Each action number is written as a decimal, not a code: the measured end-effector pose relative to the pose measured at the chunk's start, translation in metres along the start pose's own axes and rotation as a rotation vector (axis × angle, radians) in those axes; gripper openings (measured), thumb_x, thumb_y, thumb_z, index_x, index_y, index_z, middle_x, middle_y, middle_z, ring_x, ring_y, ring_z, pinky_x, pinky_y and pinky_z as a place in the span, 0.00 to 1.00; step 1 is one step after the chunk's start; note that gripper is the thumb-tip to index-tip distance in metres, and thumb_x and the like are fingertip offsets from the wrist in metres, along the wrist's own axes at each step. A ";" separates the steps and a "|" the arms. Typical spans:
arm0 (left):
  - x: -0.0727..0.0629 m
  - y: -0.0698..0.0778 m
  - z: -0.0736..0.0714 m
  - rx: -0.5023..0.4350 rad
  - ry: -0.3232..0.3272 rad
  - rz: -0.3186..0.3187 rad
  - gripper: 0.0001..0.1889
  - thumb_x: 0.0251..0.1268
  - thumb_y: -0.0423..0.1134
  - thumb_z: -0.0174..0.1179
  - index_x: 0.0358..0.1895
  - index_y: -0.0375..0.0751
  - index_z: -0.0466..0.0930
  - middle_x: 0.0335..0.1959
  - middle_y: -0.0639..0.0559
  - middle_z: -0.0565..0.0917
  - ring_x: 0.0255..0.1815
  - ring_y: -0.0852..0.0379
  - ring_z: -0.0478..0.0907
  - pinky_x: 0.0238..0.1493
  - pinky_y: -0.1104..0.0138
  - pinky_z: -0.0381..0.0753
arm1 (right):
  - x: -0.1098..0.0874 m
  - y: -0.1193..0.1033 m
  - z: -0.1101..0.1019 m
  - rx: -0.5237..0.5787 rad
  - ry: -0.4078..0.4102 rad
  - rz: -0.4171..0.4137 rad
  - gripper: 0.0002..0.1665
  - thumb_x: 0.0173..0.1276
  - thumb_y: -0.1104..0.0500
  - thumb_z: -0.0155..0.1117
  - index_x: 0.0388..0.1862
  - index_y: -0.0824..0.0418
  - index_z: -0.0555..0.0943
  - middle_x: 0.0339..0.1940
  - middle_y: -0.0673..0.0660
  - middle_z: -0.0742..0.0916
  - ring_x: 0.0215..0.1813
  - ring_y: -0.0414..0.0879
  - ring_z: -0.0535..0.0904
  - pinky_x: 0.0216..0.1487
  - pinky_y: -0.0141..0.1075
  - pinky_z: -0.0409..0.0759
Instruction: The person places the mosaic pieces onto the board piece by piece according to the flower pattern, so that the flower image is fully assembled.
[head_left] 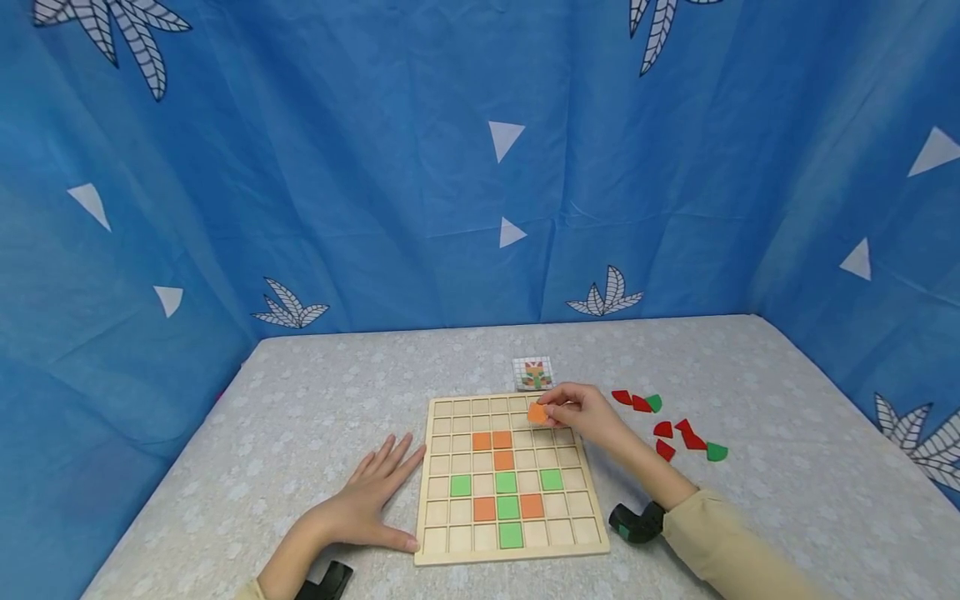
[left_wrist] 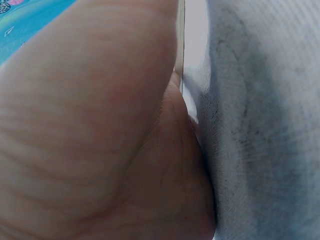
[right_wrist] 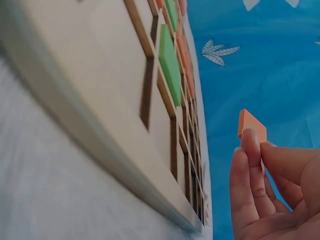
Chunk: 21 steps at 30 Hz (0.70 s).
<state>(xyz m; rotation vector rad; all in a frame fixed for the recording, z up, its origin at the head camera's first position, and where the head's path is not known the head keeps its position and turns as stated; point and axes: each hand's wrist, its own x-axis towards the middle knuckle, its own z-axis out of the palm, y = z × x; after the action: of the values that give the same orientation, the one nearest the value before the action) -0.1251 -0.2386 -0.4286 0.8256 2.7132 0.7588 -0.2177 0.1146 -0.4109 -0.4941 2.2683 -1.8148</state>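
Observation:
My right hand (head_left: pixel 581 410) pinches an orange square tile (head_left: pixel 537 413) between thumb and fingertips, over the far right part of a wooden grid board (head_left: pixel 460 552). In the right wrist view the orange tile stands up from the fingertips, apart from the board. Several orange tiles (head_left: pixel 483 508) and green tiles (head_left: pixel 510 535) sit in the board's squares. My left hand (head_left: pixel 367 500) lies spread flat on the table, its thumb and index fingertip at the board's left edge. The left wrist view is mostly filled by the palm.
A small pattern card (head_left: pixel 532 373) with a coloured picture on a grid lies just behind the board. To the right, several red pieces (head_left: pixel 663 450) and green quarter-round pieces (head_left: pixel 717 452) are scattered on the patterned tablecloth (head_left: pixel 337 375). Blue curtains (head_left: pixel 375 167) surround the table.

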 end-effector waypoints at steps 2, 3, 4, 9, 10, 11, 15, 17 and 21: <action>0.000 0.000 0.000 -0.002 -0.001 0.002 0.60 0.41 0.65 0.68 0.74 0.39 0.46 0.74 0.37 0.40 0.71 0.35 0.32 0.62 0.39 0.33 | 0.003 0.002 0.004 0.004 -0.019 -0.002 0.08 0.67 0.71 0.57 0.43 0.75 0.79 0.28 0.59 0.83 0.33 0.55 0.81 0.39 0.42 0.81; 0.000 0.000 0.000 -0.001 -0.001 0.002 0.60 0.41 0.65 0.68 0.74 0.39 0.46 0.74 0.37 0.40 0.71 0.35 0.32 0.62 0.39 0.33 | 0.004 0.003 0.006 0.008 -0.029 -0.001 0.08 0.67 0.71 0.57 0.42 0.75 0.79 0.28 0.60 0.83 0.33 0.55 0.81 0.39 0.42 0.81; 0.000 -0.001 0.000 -0.002 -0.001 0.003 0.60 0.41 0.65 0.68 0.74 0.39 0.46 0.74 0.37 0.40 0.71 0.35 0.32 0.62 0.39 0.33 | 0.005 0.004 0.007 0.011 -0.035 -0.001 0.08 0.67 0.71 0.57 0.42 0.75 0.79 0.28 0.60 0.83 0.33 0.56 0.82 0.39 0.42 0.81; 0.000 -0.001 -0.001 0.002 0.001 0.003 0.60 0.40 0.66 0.68 0.74 0.39 0.47 0.74 0.36 0.41 0.71 0.35 0.32 0.62 0.39 0.34 | 0.009 0.008 0.010 -0.032 -0.044 0.002 0.06 0.67 0.71 0.57 0.40 0.73 0.80 0.28 0.58 0.83 0.32 0.55 0.82 0.36 0.39 0.82; 0.000 -0.001 -0.001 0.002 0.000 0.003 0.60 0.41 0.66 0.68 0.74 0.39 0.47 0.74 0.36 0.41 0.71 0.35 0.32 0.62 0.39 0.34 | 0.009 0.009 0.010 -0.042 -0.048 0.004 0.06 0.67 0.71 0.57 0.40 0.72 0.80 0.28 0.58 0.83 0.31 0.54 0.82 0.35 0.38 0.81; 0.000 -0.001 -0.001 0.001 0.000 0.004 0.60 0.41 0.66 0.68 0.74 0.39 0.47 0.74 0.36 0.41 0.71 0.35 0.32 0.62 0.39 0.34 | 0.009 0.009 0.010 -0.053 -0.055 0.000 0.06 0.67 0.71 0.57 0.40 0.72 0.80 0.28 0.57 0.83 0.31 0.53 0.82 0.35 0.38 0.81; 0.000 0.000 -0.001 0.000 0.002 0.009 0.60 0.41 0.65 0.68 0.74 0.39 0.46 0.74 0.36 0.40 0.71 0.34 0.32 0.62 0.39 0.33 | 0.010 0.011 0.010 -0.079 -0.092 -0.029 0.05 0.66 0.72 0.57 0.38 0.72 0.80 0.28 0.58 0.83 0.29 0.51 0.81 0.33 0.38 0.81; 0.000 0.000 0.000 0.000 0.003 0.011 0.61 0.41 0.65 0.68 0.74 0.39 0.46 0.74 0.36 0.40 0.71 0.34 0.32 0.62 0.39 0.33 | 0.010 0.011 0.010 -0.090 -0.106 -0.047 0.05 0.66 0.72 0.58 0.37 0.72 0.80 0.27 0.58 0.83 0.29 0.51 0.81 0.32 0.38 0.81; 0.000 0.000 0.000 -0.004 0.002 0.012 0.61 0.41 0.65 0.69 0.74 0.38 0.46 0.74 0.36 0.40 0.71 0.34 0.32 0.62 0.39 0.33 | 0.011 0.013 0.013 -0.123 -0.108 -0.056 0.04 0.65 0.72 0.59 0.34 0.70 0.81 0.26 0.57 0.83 0.28 0.50 0.82 0.31 0.37 0.81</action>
<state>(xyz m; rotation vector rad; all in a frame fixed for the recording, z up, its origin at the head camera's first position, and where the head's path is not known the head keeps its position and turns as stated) -0.1249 -0.2384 -0.4284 0.8418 2.7106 0.7674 -0.2250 0.1016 -0.4257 -0.6665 2.3241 -1.6369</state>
